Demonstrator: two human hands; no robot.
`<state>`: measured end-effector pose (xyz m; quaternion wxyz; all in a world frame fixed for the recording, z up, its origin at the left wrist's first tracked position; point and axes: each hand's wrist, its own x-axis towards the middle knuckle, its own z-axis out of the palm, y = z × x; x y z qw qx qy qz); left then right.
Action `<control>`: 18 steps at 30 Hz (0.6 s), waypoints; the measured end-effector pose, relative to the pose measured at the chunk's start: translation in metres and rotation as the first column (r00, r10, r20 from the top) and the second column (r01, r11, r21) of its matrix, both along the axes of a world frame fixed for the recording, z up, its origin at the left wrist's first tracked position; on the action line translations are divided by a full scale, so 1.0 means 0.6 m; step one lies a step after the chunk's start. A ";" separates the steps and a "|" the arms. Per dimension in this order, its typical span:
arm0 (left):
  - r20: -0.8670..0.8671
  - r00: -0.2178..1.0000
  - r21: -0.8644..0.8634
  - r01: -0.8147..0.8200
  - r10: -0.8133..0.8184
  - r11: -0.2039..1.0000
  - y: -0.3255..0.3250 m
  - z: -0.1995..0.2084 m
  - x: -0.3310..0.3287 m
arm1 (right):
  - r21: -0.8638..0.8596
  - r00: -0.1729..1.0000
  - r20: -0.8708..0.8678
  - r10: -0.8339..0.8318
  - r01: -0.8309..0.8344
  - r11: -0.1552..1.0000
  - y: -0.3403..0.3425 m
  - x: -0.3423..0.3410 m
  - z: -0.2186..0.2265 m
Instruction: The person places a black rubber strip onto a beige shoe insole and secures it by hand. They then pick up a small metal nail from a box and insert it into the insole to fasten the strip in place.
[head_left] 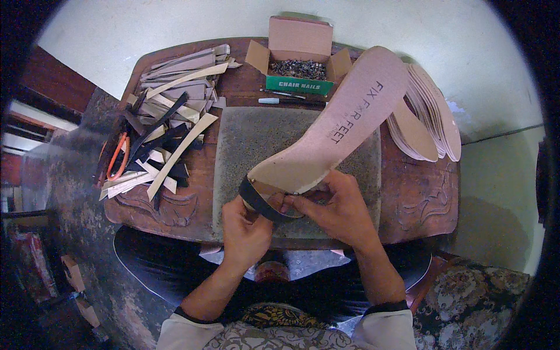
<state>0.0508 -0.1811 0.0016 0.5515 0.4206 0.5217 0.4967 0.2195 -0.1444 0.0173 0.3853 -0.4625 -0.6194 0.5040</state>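
Indoors, pale wall [192, 24], carved wooden table [417, 189], grey slab [262, 137] atop, left hand [247, 233] and right hand [341, 210] gripping a strapped insole [363, 102].

Upper garment: short pale off-white sleeves, the left sleeve [188, 333] and right sleeve [386, 331] each finished with a plain black fabric cuff band. Shirt front [286, 338]: light grey-white cloth with darker curling scrollwork; above it, a black printed motif [286, 315] with gold, feather-like strokes. Lower garment: loose black trousers [169, 259], smooth-looking cloth, thin white line along the outer edges of both legs. Forearms bare below the cuffs; left hand [248, 231] and right hand [339, 211] bare. Finer stitching too blurred to resolve.
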 end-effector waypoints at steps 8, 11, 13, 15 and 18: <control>-0.023 1.000 -0.017 0.020 -0.020 1.000 0.000 0.000 -0.003 | 0.044 0.998 0.056 0.025 -0.028 0.999 0.001 0.005 -0.011; -0.023 0.999 0.029 0.027 -0.027 0.999 0.000 -0.004 -0.005 | 0.068 0.991 0.130 0.040 -0.049 0.996 0.001 0.010 -0.007; -0.002 1.000 0.021 0.017 -0.017 1.000 0.002 0.004 -0.006 | -0.021 0.994 0.096 0.058 -0.056 0.998 0.003 0.010 -0.003; 0.061 0.998 0.013 0.009 -0.010 1.000 0.004 0.002 -0.005 | -0.157 0.997 -0.052 0.051 -0.059 0.986 0.008 0.009 -0.002; 0.153 0.988 -0.018 -0.001 0.004 1.000 0.008 -0.001 -0.007 | -0.164 0.975 -0.205 -0.080 0.046 0.985 0.010 0.007 0.001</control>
